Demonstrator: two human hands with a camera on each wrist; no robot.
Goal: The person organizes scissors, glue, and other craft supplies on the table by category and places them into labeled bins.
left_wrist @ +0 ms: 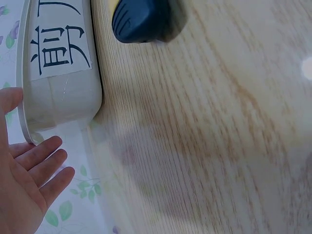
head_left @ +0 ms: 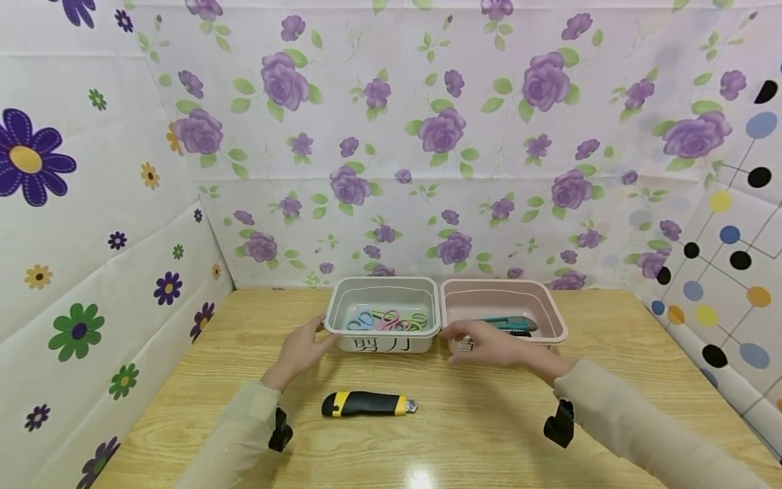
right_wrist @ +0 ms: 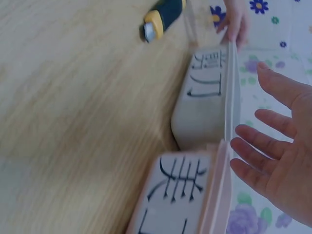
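A white plastic bin [head_left: 421, 343] with a black-lettered label holds several scissors [head_left: 391, 319] with blue, pink and green handles. My left hand [head_left: 302, 348] holds its left front corner, the thumb at the front rim and the other fingers by the side. Beside it stands a pink bin [head_left: 552, 319], also labelled, with a teal utility knife [head_left: 516, 323] inside. My right hand [head_left: 485, 343] hovers at the pink bin's left front, fingers spread with nothing in them in the right wrist view. A black and yellow utility knife [head_left: 369, 404] lies in front of the white bin.
Both bins stand side by side near the back of the wooden table [head_left: 489, 441]. A floral sheet [head_left: 391, 224] hangs close behind them. More patterned sheets rise at the left and right sides.
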